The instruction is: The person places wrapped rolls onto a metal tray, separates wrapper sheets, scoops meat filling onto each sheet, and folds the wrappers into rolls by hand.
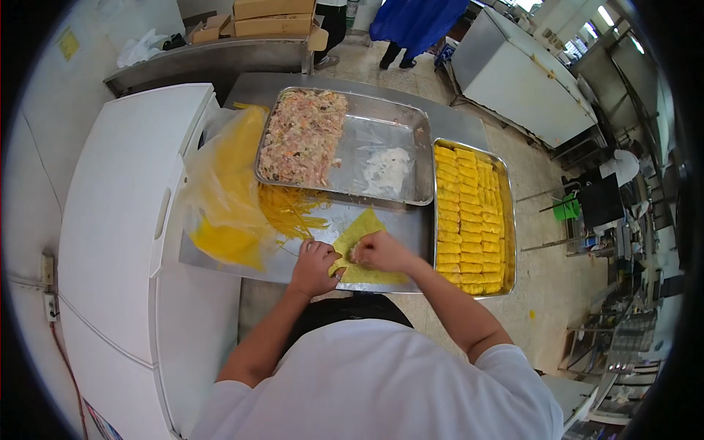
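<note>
Yellow wrapper sheet (370,273) lies on the metal table (408,231) just below the centre of the frame, close to the table's near edge, one corner pointing up. The right hand (378,251) is over the sheet's middle, its fingers curled in, with a little pale filling (353,254) showing at the fingertips; whether the fingers grip that filling or press it down, I cannot tell. The left hand (316,267) is at the sheet's left side, fingers bent and thumb toward the right hand; whether it pinches the edge is unclear.

Above the hands, a large metal pan (381,108) carries a chopped mixture (304,136) in its left half and a smear of white paste (387,170) at its lower right. Left of centre, a clear plastic bag (224,183) has yellow material inside, and loose yellow strips (290,213) spread beside it, below the pan. Right of centre, a long tray (512,242) is filled with rows of yellow rolls (469,220), close beside the pan.
</note>
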`<state>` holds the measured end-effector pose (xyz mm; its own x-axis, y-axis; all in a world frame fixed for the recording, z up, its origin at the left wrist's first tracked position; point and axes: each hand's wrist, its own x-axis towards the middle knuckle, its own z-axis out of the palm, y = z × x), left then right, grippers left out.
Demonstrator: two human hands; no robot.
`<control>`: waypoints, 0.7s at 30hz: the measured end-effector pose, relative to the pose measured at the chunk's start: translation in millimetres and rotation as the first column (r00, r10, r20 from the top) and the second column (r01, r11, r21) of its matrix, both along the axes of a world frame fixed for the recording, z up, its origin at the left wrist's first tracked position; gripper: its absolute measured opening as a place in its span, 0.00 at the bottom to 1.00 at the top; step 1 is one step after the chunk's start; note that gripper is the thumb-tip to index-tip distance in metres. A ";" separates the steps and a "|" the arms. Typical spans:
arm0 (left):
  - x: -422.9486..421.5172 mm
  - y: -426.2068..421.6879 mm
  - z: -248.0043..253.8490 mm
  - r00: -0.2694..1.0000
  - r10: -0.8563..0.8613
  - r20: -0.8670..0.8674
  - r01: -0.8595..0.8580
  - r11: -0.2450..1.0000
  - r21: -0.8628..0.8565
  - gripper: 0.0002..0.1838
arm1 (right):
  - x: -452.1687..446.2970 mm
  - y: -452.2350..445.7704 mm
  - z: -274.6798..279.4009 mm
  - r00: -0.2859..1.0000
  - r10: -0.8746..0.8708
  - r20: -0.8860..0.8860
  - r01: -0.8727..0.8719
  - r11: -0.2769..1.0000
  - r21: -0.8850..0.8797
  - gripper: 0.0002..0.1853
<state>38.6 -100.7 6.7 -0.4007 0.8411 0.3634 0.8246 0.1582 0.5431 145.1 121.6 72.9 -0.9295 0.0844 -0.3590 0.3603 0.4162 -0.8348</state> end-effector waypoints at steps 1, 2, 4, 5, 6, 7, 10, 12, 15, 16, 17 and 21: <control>0.4 -1.2 6.3 1.000 -0.003 -0.003 0.003 1.000 -0.016 0.18 | 6.2 -10.1 -18.2 0.994 0.022 -0.104 -0.007 0.990 0.143 0.08; 0.9 -2.4 9.7 1.000 -0.006 -0.006 0.006 0.999 -0.033 0.18 | 11.0 -17.6 -40.6 0.977 0.059 -0.202 0.001 0.959 0.284 0.07; 0.1 -5.4 8.3 1.000 -0.031 -0.003 0.031 0.999 -0.036 0.19 | 16.6 -31.1 -43.1 0.929 0.120 -0.351 0.082 0.856 0.510 0.06; -0.4 -6.9 7.3 0.999 -0.041 -0.002 0.041 0.998 -0.039 0.19 | 21.1 -38.1 -32.4 0.903 0.136 -0.406 0.146 0.793 0.591 0.05; 0.3 -8.8 6.4 0.999 -0.040 -0.001 0.040 0.998 -0.040 0.20 | 24.6 -43.7 -22.9 0.876 0.157 -0.455 0.213 0.722 0.658 0.05; 0.7 -9.6 5.3 0.999 -0.040 -0.002 0.040 0.998 -0.038 0.20 | 26.7 -44.6 -21.1 0.906 0.169 -0.388 0.158 0.716 0.680 0.05; 1.6 -11.3 4.9 0.999 -0.046 -0.008 0.045 0.998 -0.037 0.21 | 32.8 -41.7 -26.8 0.954 0.182 -0.239 0.039 0.714 0.699 0.04; 0.8 -11.6 4.3 0.999 -0.043 -0.023 0.043 0.999 -0.032 0.21 | 30.7 -36.4 -42.1 0.959 0.175 -0.223 0.021 0.740 0.672 0.04; 1.5 -11.7 1.9 0.998 -0.039 -0.043 0.038 0.999 -0.027 0.21 | 36.8 -33.1 -42.8 0.927 0.054 -0.371 0.177 0.809 0.560 0.03; 1.7 -11.6 2.9 0.998 -0.035 -0.050 0.034 0.999 -0.034 0.21 | 38.0 -29.6 -38.3 0.927 0.110 -0.359 0.138 0.788 0.600 0.03; 2.7 -11.9 3.6 0.998 -0.033 -0.056 0.031 0.999 -0.042 0.21 | 41.6 -26.3 -33.6 0.925 0.165 -0.343 0.100 0.764 0.637 0.04; 2.4 -12.6 2.6 0.997 -0.031 -0.064 0.029 0.999 -0.037 0.21 | 46.4 -19.7 -31.3 0.948 -0.023 -0.318 0.183 0.857 0.482 0.04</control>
